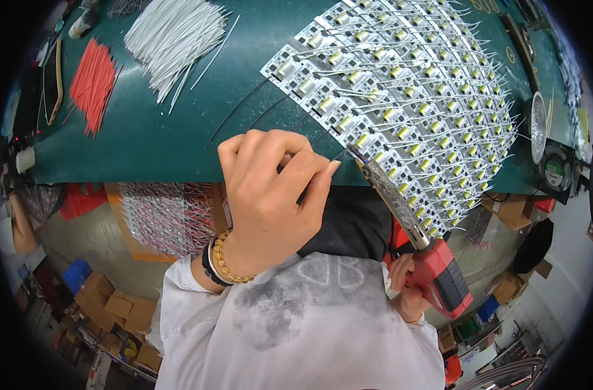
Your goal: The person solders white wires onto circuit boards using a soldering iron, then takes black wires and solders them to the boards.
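My left hand (270, 185) is closed in a pinch at the near left edge of a sheet of white circuit boards (339, 68). A thin dark wire (340, 155) shows between its fingertips and the board edge; most of it is hidden by the hand. In my right hand (408, 291) is a red and black soldering gun (441, 276), its long metal barrel slanting up to the left. The tip is at the board edge, close to the wire's end. Rows of yellow-and-silver components and white wires cover the boards. Farther up that edge, several dark wires (238, 110) stick out.
On the green table (179, 153) lie a pile of white wires (176, 39) and a bundle of red wires (94, 84). A round metal dish (537, 127) and a small black fan (556, 170) stand at the right. Below the edge, a cardboard box (137, 237) holds wired pieces. Another person's arm (22, 224) shows at far left.
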`<state>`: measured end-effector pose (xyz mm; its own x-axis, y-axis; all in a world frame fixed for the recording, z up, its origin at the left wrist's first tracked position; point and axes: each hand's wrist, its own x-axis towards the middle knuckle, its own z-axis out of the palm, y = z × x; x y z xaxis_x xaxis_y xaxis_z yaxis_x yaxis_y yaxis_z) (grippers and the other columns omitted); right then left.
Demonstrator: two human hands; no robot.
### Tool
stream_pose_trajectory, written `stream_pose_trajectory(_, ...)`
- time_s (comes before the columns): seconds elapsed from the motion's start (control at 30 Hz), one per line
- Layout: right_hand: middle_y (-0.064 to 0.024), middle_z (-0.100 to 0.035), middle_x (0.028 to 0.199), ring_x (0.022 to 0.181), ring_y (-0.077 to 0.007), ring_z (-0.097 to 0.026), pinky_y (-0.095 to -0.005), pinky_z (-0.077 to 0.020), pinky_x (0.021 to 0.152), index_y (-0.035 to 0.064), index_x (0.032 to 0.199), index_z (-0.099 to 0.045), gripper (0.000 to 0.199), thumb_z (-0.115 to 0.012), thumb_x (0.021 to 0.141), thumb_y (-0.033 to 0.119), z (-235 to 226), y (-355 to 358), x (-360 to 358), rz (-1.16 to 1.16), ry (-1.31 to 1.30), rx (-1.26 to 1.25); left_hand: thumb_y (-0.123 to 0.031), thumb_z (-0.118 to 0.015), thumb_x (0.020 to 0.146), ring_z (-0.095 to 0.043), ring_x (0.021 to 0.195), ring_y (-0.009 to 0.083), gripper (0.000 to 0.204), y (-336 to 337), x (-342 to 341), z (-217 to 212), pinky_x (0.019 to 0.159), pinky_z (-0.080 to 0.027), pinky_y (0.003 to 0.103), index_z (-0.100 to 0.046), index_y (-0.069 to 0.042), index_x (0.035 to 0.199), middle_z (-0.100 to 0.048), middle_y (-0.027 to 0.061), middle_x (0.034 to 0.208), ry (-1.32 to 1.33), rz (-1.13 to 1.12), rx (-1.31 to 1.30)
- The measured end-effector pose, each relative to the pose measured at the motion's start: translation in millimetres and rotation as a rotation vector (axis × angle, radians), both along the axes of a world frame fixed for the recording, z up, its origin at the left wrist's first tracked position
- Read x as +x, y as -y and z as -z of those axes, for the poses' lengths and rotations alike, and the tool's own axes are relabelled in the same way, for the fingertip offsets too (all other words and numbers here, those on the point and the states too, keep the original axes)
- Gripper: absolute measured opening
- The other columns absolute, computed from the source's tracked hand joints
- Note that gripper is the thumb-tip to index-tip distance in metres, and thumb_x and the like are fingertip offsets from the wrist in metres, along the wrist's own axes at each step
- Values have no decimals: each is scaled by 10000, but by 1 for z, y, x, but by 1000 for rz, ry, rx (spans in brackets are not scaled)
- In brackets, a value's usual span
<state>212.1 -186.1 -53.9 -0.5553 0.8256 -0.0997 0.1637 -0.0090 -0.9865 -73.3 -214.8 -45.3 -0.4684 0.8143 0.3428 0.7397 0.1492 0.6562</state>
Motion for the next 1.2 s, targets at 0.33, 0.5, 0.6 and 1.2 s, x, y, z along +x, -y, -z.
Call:
stream_pose_trajectory(0.33,0,-524,584,469,-104,-496,-202,-383,476,-5,639,-536,127,-505,591,-118,19,-2,17,-148,-264,98,-24,-738,644,-508,683,184,153,2,-1,-2,727,-320,313,-604,-79,694,-539,14,714,-20,-7,-15)
stream_pose_trajectory(0.5,-14,-527,563,451,-103,-479,-216,-390,457,14,600,-496,111,-531,589,-91,20,-2,17,-157,-274,-16,-26,-737,645,-509,683,185,151,-2,3,-1,722,-322,313,-602,-78,691,-535,16,709,-39,-15,-14)
stream_pose_trajectory(0.6,-20,-560,598,458,-108,-485,-231,-393,450,16,624,-504,101,-540,645,-76,29,-5,31,-92,-192,117,-25,-737,643,-511,681,188,151,-3,4,-3,717,-327,314,-602,-76,687,-536,17,707,-36,-26,2)
stream_pose_trajectory(1.2,6,-375,520,398,-99,-385,-253,-350,409,-4,1149,-485,422,-546,910,338,-28,-148,32,815,29,392,56,-620,803,-576,650,102,45,40,-24,-11,593,-450,207,-622,40,844,-630,68,758,324,-345,42)
